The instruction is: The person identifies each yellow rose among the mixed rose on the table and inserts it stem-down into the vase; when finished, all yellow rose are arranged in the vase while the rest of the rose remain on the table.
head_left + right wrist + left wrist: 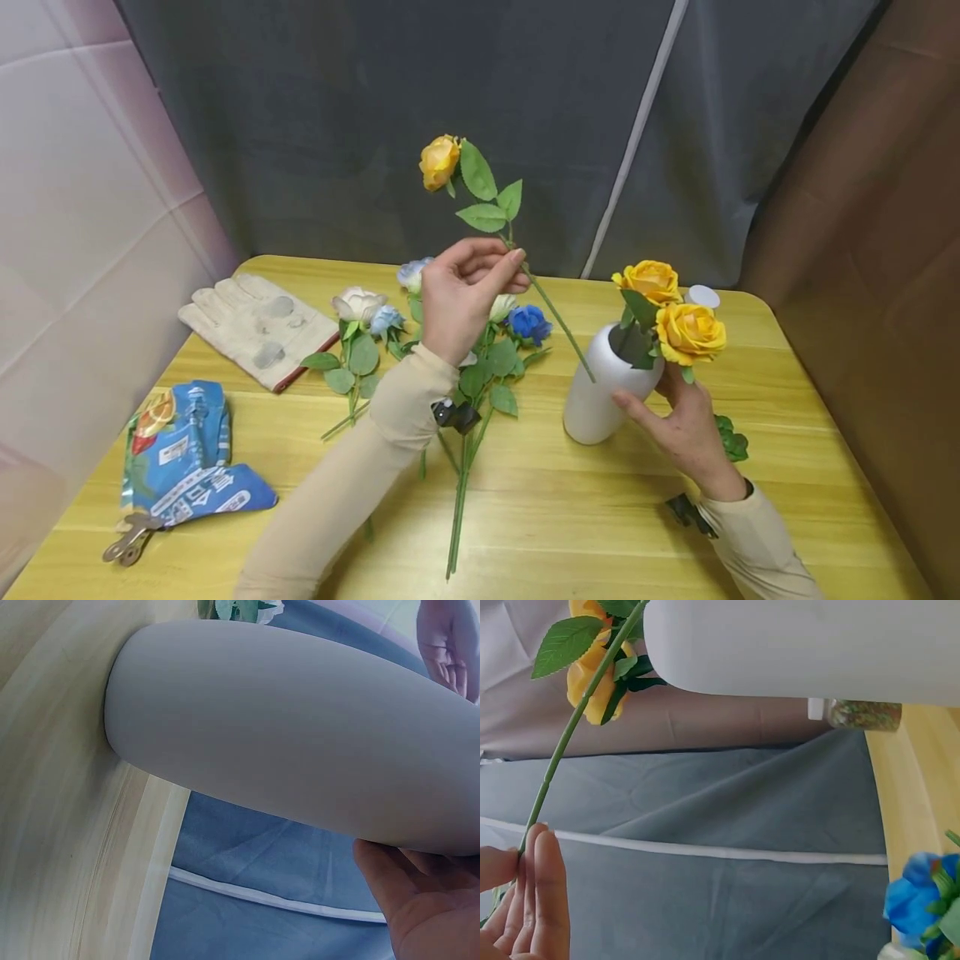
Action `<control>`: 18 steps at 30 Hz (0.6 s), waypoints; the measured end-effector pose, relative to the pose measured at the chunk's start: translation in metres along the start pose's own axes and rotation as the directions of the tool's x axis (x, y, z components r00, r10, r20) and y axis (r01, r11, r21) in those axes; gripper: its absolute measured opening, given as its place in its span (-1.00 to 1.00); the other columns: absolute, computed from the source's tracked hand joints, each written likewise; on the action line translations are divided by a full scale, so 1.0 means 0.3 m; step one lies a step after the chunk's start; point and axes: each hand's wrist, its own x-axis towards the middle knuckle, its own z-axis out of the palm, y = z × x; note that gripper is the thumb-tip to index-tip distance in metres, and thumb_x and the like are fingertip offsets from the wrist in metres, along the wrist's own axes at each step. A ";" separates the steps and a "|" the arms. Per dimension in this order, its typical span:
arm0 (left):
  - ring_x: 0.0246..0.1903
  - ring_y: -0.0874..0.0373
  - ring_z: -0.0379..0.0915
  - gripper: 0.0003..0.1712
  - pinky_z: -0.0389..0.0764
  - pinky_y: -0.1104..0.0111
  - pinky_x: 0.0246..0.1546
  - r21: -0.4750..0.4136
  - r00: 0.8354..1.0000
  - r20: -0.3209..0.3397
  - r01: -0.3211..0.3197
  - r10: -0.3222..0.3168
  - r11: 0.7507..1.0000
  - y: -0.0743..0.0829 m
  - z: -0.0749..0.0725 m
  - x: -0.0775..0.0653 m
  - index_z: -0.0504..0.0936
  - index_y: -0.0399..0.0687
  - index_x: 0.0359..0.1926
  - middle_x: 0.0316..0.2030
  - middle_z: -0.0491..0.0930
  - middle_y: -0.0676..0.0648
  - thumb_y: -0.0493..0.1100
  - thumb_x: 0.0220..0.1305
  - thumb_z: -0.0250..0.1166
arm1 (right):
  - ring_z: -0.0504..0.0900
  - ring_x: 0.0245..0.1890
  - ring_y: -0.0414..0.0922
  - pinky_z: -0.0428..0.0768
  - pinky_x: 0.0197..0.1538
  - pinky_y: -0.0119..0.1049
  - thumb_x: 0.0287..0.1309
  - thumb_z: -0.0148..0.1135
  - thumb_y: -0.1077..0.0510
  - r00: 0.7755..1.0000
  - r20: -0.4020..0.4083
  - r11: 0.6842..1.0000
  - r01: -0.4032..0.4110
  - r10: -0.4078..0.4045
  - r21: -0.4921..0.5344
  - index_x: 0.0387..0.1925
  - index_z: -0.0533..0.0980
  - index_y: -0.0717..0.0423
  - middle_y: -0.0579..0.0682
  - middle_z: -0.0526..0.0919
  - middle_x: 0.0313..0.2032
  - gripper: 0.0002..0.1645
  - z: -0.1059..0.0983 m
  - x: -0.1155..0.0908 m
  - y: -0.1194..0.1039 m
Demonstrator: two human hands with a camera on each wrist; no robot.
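My left hand [465,296] pinches the green stem of a yellow rose [439,162] between thumb and fingertips. The rose leans to the left, and the stem's lower end overlaps the upper side of a white vase [592,408] in the head view. Around the vase's upper part lies my right hand [686,429], thumb in front and the other fingers partly hidden behind it. In the right wrist view, fingers [382,874] touch the vase wall. Two more yellow roses [690,333] stand in the vase, leaning right. The vase looks tilted.
White, pale blue and blue flowers [528,323] with long stems lie mid-table. To the left are a work glove [258,329], a blue bag [187,450] and a small metal tool [131,537]. A white-lidded jar [866,715] stands behind the vase; green leaves [731,437] lie right.
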 end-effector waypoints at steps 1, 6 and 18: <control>-0.50 0.17 0.74 -0.85 0.80 0.12 -0.30 -0.006 1.000 -0.008 -0.004 0.004 1.000 -0.001 0.006 0.005 0.63 -0.45 -0.17 -0.41 0.77 -0.06 -0.41 0.29 0.39 | 0.50 0.19 -0.51 0.49 0.16 -0.68 0.13 0.42 0.39 1.000 -0.001 1.000 -0.001 0.001 0.000 0.49 0.26 0.09 0.19 0.53 0.31 -0.07 0.000 0.000 0.001; -0.49 0.17 0.74 -0.87 0.80 0.13 -0.30 -0.038 0.998 -0.046 -0.045 0.044 0.998 -0.010 0.032 0.027 0.63 -0.44 -0.18 -0.41 0.77 -0.01 -0.42 0.29 0.38 | 0.49 0.19 -0.52 0.49 0.16 -0.68 0.13 0.42 0.39 1.000 -0.003 1.000 -0.001 0.001 -0.007 0.50 0.26 0.11 0.20 0.52 0.32 -0.07 0.002 -0.001 0.003; -0.52 0.20 0.73 -0.86 0.80 0.15 -0.31 -0.034 0.997 -0.058 -0.042 0.040 0.999 -0.055 0.098 0.041 0.62 -0.50 -0.21 -0.39 0.75 -0.30 -0.44 0.28 0.39 | 0.48 0.19 -0.52 0.49 0.15 -0.68 0.14 0.42 0.37 1.000 0.000 1.000 -0.013 0.013 -0.008 0.51 0.24 0.08 0.19 0.51 0.33 -0.05 0.001 0.000 0.002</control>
